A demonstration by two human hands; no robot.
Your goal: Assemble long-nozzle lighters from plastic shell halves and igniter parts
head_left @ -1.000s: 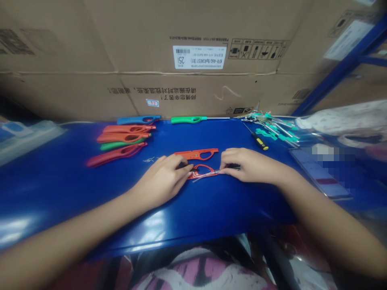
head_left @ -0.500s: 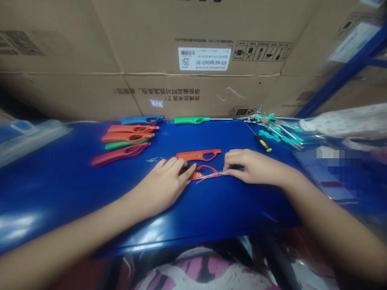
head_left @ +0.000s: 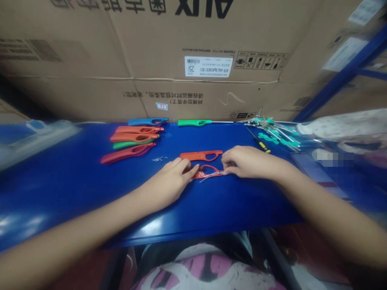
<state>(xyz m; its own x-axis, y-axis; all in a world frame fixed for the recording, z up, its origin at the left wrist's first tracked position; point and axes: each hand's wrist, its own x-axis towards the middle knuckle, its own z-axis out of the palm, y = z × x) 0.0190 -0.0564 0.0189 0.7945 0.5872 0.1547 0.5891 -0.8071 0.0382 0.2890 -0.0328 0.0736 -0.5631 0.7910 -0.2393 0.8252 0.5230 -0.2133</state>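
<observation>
An open orange lighter casing half (head_left: 197, 175) lies on the blue table (head_left: 169, 229), with thin white wires (head_left: 206, 176) running over it and sticking out below. My left hand (head_left: 172, 181) grips its left end, thumb and fingers closed on it. At its right tip, my right hand (head_left: 244, 161) pinches the end of a thin metal rod, mostly hidden by the fingers. Just behind both hands rests a second orange casing half (head_left: 193, 156), inner side up. Small thin pale pieces (head_left: 159, 159) are scattered left of it.
Several orange, red and green lighter handles (head_left: 128, 154) lie back left, near a blue one (head_left: 146, 121). A green lighter (head_left: 193, 122) lies along the cardboard box (head_left: 157, 44). A screwdriver (head_left: 263, 146), a heap of green-ended rods (head_left: 279, 133) and a phone (head_left: 311, 169) are right.
The camera view has shifted slightly, showing more of the box's top. Both hands keep their hold on the casing and rod, with only slight finger movement.
</observation>
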